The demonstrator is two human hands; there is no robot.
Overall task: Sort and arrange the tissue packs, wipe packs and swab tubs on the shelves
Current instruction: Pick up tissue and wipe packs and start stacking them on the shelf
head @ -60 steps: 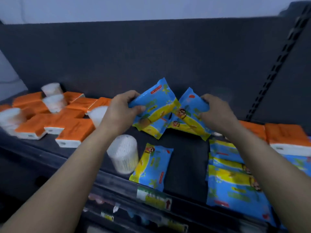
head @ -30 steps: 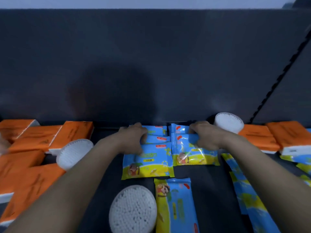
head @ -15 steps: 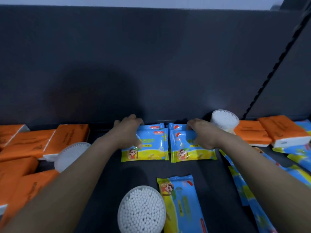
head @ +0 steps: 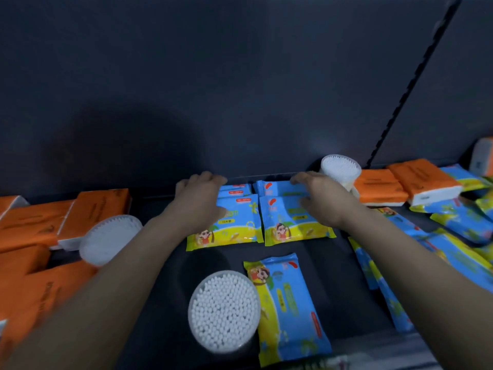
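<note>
L hand (head: 202,200), R hand (head: 321,200) on wipe packs (head: 292,227); print blurred.

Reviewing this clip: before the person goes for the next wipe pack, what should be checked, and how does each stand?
1. Left hand free: ok, it rests on the left wipe stack, gripping nothing.
2. Right hand free: ok, resting on the right wipe stack.
3. Stacks squared: not ok, lower packs peek out behind.
4. Loose wipe pack reachable: ok, flat beside the front swab tub.
5. Left swab tub upright: not ok, on its side.
</note>
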